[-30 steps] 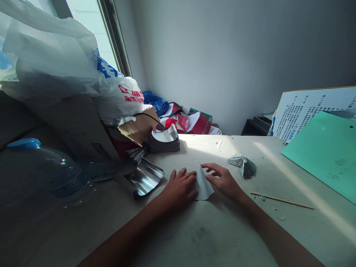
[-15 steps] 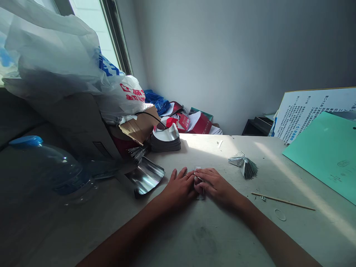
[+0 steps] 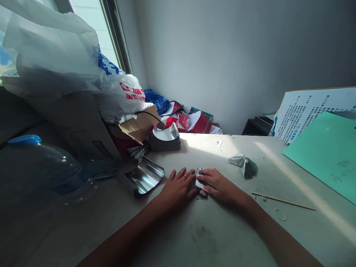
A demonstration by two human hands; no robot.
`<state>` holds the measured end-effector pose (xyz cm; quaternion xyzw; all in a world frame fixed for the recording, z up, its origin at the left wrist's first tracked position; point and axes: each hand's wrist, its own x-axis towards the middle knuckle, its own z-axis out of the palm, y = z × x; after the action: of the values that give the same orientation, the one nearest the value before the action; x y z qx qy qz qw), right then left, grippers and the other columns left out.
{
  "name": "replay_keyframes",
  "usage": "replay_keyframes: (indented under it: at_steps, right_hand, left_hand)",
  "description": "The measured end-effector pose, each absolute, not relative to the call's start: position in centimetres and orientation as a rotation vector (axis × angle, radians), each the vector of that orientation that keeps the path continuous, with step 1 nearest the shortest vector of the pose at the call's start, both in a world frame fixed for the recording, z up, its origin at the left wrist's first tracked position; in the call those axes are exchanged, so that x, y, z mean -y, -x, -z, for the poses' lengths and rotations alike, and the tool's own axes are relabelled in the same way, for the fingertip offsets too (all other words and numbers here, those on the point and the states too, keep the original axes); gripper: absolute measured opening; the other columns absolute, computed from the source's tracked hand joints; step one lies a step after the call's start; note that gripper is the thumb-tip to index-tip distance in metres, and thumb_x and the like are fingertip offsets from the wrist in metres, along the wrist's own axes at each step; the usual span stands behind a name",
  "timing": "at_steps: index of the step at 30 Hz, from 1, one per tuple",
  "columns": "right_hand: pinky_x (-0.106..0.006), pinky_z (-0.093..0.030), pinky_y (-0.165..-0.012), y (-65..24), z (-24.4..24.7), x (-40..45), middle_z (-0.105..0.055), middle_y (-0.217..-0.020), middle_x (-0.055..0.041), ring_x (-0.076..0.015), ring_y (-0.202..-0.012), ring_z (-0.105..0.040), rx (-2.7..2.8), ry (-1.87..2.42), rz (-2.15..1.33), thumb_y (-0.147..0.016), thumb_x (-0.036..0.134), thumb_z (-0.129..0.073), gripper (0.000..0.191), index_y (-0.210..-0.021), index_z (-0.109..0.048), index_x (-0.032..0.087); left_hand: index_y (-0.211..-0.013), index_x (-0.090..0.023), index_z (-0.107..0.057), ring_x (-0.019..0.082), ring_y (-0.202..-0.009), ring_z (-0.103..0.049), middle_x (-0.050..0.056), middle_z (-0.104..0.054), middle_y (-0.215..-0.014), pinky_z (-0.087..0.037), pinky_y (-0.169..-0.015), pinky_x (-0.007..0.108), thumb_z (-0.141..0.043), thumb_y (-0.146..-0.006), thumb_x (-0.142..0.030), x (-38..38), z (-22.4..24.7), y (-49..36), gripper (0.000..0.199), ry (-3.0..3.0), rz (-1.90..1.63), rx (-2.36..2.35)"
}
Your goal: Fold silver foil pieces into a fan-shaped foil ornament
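Small folded silver paper packet (image 3: 200,178) lies at the middle of the pale worktop (image 3: 222,237), pressed between two flat, open bare hands, the left hand (image 3: 178,190) and right hand (image 3: 218,184), neither closed around it. One pleated silver fan (image 3: 244,167) sits at two o'clock from it; uneven pressure could skew the crease.

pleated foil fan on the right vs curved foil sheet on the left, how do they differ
The pleated foil fan is folded into many narrow ridges, while the curved foil sheet is smooth and unpleated. The fan forms a peaked, tent-like shape; the sheet bends in a broad arc. The fan lies beyond the right hand, the sheet beside the left hand. Both are shiny silver and rest on the table.
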<state>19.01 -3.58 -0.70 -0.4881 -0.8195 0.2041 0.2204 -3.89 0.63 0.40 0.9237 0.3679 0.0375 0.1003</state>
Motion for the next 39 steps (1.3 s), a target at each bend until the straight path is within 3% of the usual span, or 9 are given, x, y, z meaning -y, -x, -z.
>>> replay_keyframes:
  at_steps: [8, 18, 30, 34, 39]
  right_hand:
    - [-0.044, -0.032, -0.118, -19.06, 0.58, 3.56, -0.047, -0.152, -0.0073, -0.0258, -0.141, -0.036, 2.299, 1.366, -0.567, -0.097, 0.031, -0.053, 0.046, -0.142, -0.058, 0.022]
    - [-0.044, -0.031, -0.119, -19.12, 0.61, 3.55, -0.046, -0.153, -0.0074, -0.0254, -0.142, -0.036, 2.319, 1.383, -0.554, -0.097, 0.033, -0.053, 0.048, -0.143, -0.057, 0.021]
    - [-0.045, -0.031, -0.118, -19.2, 0.63, 3.59, -0.046, -0.153, -0.0062, -0.0253, -0.141, -0.036, 2.317, 1.357, -0.559, -0.096, 0.032, -0.054, 0.047, -0.142, -0.057, 0.023]
    - [-0.047, -0.032, -0.117, -19.32, 0.75, 3.57, -0.047, -0.152, -0.0067, -0.0269, -0.141, -0.037, 2.287, 1.345, -0.589, -0.095, 0.032, -0.056, 0.047, -0.142, -0.058, 0.025]
    - [-0.047, -0.031, -0.118, -19.36, 0.84, 3.53, -0.047, -0.152, -0.0067, -0.0275, -0.141, -0.036, 2.302, 1.346, -0.581, -0.096, 0.032, -0.055, 0.047, -0.142, -0.058, 0.025]
  left_hand:
    - [-0.143, -0.026, -0.048, 0.034, -0.151, -0.026, 0.005, -0.034, -0.161, -0.023, -0.12, 0.063, -0.041, -0.101, -0.05, -0.22, -0.91, 3.77, 0.048, -2.709, -0.071, -1.133]
    - [-0.151, -0.025, -0.04, 0.034, -0.154, -0.018, 0.006, -0.026, -0.164, -0.019, -0.122, 0.063, -0.041, -0.097, -0.062, -0.83, -1.3, 4.28, 0.065, -2.645, 0.008, -1.071]
    - [-0.149, -0.025, -0.042, 0.037, -0.151, -0.024, 0.008, -0.032, -0.162, -0.024, -0.119, 0.064, -0.043, -0.098, -0.056, -0.09, -1.11, 4.07, 0.059, -2.712, -0.017, -1.099]
    - [-0.142, -0.024, -0.048, 0.037, -0.148, -0.029, 0.01, -0.038, -0.158, -0.027, -0.117, 0.064, -0.047, -0.097, -0.053, -0.13, -0.92, 3.92, 0.053, -2.769, -0.061, -1.094]
    - [-0.134, -0.022, -0.051, 0.038, -0.148, -0.029, 0.008, -0.034, -0.16, -0.026, -0.117, 0.063, -0.048, -0.096, -0.055, -0.41, -0.49, 3.96, 0.051, -2.781, -0.067, -1.066]
